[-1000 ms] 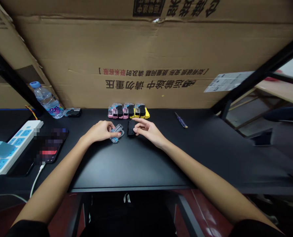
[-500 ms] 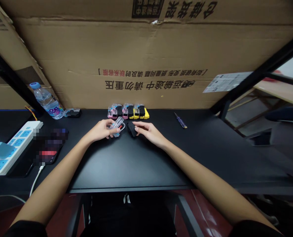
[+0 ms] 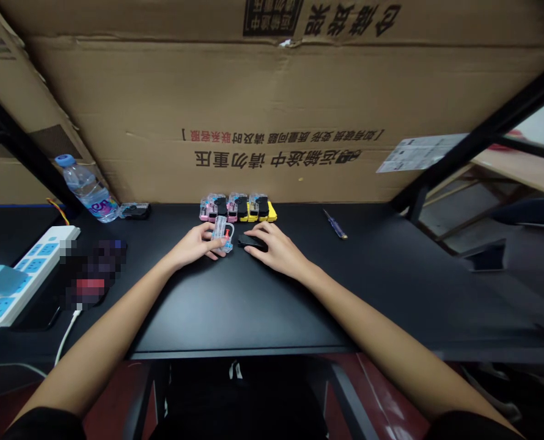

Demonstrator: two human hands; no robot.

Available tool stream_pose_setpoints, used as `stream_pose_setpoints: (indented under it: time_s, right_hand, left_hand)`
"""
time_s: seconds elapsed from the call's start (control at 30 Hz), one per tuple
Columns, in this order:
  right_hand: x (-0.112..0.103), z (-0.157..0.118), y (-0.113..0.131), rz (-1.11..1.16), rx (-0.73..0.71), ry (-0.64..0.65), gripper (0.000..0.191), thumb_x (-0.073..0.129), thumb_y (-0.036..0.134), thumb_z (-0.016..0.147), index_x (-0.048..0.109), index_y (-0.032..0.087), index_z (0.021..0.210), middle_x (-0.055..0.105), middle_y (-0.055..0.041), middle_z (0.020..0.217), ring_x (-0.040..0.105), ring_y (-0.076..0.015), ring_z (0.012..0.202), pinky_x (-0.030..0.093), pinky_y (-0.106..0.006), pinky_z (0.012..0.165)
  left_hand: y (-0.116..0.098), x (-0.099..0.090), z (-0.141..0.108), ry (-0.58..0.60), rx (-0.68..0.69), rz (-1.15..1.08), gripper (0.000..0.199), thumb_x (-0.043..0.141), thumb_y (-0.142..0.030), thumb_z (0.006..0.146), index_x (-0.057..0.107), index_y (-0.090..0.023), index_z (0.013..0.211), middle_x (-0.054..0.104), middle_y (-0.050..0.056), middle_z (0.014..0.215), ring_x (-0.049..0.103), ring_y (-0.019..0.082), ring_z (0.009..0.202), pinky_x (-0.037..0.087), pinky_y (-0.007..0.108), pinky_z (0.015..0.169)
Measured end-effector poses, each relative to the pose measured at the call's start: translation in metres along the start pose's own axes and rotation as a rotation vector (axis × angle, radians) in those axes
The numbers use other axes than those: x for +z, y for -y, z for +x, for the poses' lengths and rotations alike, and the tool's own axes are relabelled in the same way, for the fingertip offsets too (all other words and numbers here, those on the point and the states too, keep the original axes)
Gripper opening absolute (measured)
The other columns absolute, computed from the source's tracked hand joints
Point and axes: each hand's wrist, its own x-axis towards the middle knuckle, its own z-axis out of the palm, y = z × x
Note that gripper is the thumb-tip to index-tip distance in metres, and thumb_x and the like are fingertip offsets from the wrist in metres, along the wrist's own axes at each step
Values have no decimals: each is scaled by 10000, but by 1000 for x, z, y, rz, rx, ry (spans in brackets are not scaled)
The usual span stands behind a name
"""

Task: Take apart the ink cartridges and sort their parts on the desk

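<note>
My left hand (image 3: 195,245) is closed on a clear plastic casing (image 3: 221,235), gripping its left side. Red and blue parts show inside the casing, and a clear loop curves at its upper right. A small gap away, my right hand (image 3: 272,245) has its thumb and fingers around a black plastic piece (image 3: 250,242), low at the tabletop. The fingers hide part of that piece. Just behind both hands stands a row of small clear, black, pink and yellow plastic units (image 3: 238,208) against the cardboard.
A screwdriver (image 3: 335,224) with a bluish handle lies to the right. On the left are a water bottle (image 3: 88,186), another clear-and-black unit (image 3: 135,210), a power strip (image 3: 29,269) and a phone with a white cable (image 3: 74,315). Printed cardboard (image 3: 290,91) walls off the back.
The clear casing has turned more upright and shifted slightly right in my left hand. The black piece has gone from tilted to flat, and my right fingers now reach over it.
</note>
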Motion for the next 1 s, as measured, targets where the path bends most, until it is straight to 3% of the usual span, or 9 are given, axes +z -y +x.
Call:
stream_pose_setpoints:
  time_s: [0.17, 0.37, 0.47, 0.67, 0.83, 1.0]
  right_hand:
    - [0, 4, 1, 211, 146, -82, 340, 660, 448, 1000, 713, 234, 1259, 736, -126, 1231, 677, -321, 1160, 548, -511, 1042]
    - [5, 10, 7, 1057, 462, -87, 330, 613, 518, 1012, 672, 202, 1087, 803, -107, 1067, 713, -204, 772, 598, -355, 719]
    - [5, 11, 12, 1270, 540, -102, 333, 672, 512, 974, 686, 179, 979, 812, -126, 1008, 683, -179, 698, 574, -324, 667]
    - [4, 9, 17, 1299, 552, -49, 338, 896, 433, 796, 775, 168, 966, 794, -104, 1066, 733, -203, 865, 600, -339, 822]
    - [4, 9, 19, 1244, 492, -71, 394, 882, 469, 808, 816, 202, 1089, 767, -82, 1171, 694, -214, 1018, 580, -330, 853]
    - [8, 9, 23, 1228, 452, -135, 371, 915, 421, 770, 796, 232, 1066, 764, -49, 1115, 680, -209, 1009, 572, -353, 888]
  left_hand:
    - [1, -1, 1, -1, -7, -20, 488, 908, -369, 813, 598, -151, 1120, 812, 133, 1005, 828, 266, 848, 641, 307, 669]
    - [-1, 6, 0, -3, 29, -67, 468, 903, -338, 801, 571, -156, 1077, 785, 116, 1056, 828, 263, 835, 643, 309, 653]
    - [-2, 10, -2, -2, 46, -67, 460, 898, -347, 804, 569, -163, 1067, 772, 100, 1071, 828, 256, 837, 636, 294, 641]
    - [-3, 12, -2, 1, 70, -47, 460, 891, -374, 800, 591, -174, 1084, 775, 79, 1044, 819, 238, 828, 626, 287, 642]
    - [-1, 11, 0, -44, 133, -12, 432, 887, -371, 780, 622, -167, 1053, 778, 82, 1048, 783, 202, 862, 616, 265, 647]
    - [2, 12, 2, -37, 182, -26, 450, 892, -389, 770, 622, -169, 1056, 786, 86, 1077, 765, 187, 845, 625, 279, 670]
